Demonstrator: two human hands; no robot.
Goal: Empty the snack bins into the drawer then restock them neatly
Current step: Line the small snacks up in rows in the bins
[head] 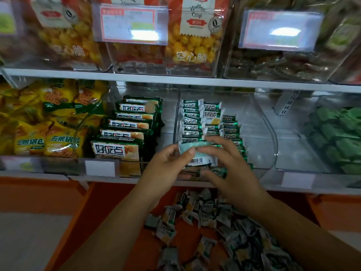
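Note:
A clear snack bin (259,133) on the middle shelf holds several small green-and-white packets (192,122) stacked in neat rows. My left hand (166,163) and my right hand (228,163) both hold one pale green packet (197,153) with a barcode, at the bin's front opening. My left thumb lies on top of the packet, and my right fingers curl over its right end. Below the shelf, the open orange drawer (144,249) carries a loose heap of the same small packets (214,227).
The bin to the left holds larger green biscuit packs (125,133), then yellow snack bags (48,122). A clear bin (293,145) and dark green packets (336,137) lie to the right. Orange puff bags (193,36) and price tags fill the upper shelf.

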